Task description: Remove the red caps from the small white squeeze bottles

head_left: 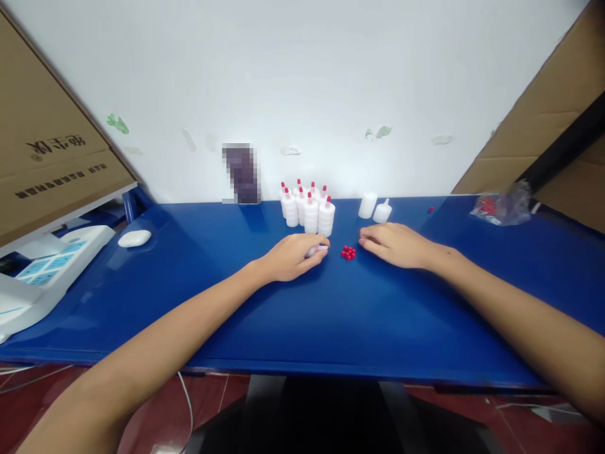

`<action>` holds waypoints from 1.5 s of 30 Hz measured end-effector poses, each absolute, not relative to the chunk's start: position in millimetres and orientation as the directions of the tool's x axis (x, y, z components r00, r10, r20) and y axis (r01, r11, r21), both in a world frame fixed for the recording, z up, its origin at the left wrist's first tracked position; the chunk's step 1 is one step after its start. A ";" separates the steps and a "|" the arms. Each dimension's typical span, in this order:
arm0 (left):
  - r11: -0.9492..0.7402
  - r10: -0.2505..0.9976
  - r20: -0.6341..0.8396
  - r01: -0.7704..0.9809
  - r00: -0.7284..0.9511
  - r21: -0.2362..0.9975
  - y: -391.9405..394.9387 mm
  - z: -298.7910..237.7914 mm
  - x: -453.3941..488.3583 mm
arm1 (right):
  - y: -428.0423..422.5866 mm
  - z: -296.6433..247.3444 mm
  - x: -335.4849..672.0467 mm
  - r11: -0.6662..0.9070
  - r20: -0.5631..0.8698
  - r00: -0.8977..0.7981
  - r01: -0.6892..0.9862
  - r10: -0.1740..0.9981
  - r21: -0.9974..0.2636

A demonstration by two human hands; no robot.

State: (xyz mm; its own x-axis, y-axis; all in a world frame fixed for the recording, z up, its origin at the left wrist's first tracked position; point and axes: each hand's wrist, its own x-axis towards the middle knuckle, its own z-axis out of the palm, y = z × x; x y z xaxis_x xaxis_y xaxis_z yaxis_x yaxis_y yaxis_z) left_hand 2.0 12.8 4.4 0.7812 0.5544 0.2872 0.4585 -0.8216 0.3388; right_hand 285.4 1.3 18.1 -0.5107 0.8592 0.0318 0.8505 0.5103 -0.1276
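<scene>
My left hand (297, 255) is closed around a small white squeeze bottle (312, 251). It lies on its side with its pale nozzle pointing right; most of the body is hidden by my fingers. A small pile of red caps (348, 253) lies on the blue table between my hands. My right hand (394, 244) rests to the right of the pile, its fingers curled and pressed together; whatever they may hold is hidden. Behind my left hand stand several white bottles (311, 214) with red-capped nozzles. Past my right hand are a white bottle (367, 206) and an uncapped nozzle bottle (382, 212), tilted.
On the blue table (302, 328), a clear plastic bag (503, 205) with red caps lies far right, and a single red cap (431, 209) nearer. A white mouse (135, 238) and a white device (51, 271) are left. Cardboard (61, 139) flanks the table; a white wall closes the back.
</scene>
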 end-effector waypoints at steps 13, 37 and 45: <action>-0.817 0.559 0.274 0.466 0.782 0.339 13.2 5.2 2.7 | -3.9 20.1 279.6 0.521 0.035 -0.523 0.839 0.852 -0.159; -0.820 0.556 0.273 0.466 0.785 0.331 15.1 3.4 2.5 | -8.9 18.9 272.3 0.568 0.062 -0.568 0.801 0.821 -0.189; -0.845 0.516 0.316 0.413 0.796 0.340 5.8 7.0 4.3 | -27.6 30.4 254.0 0.591 0.227 -0.548 0.776 0.805 -0.220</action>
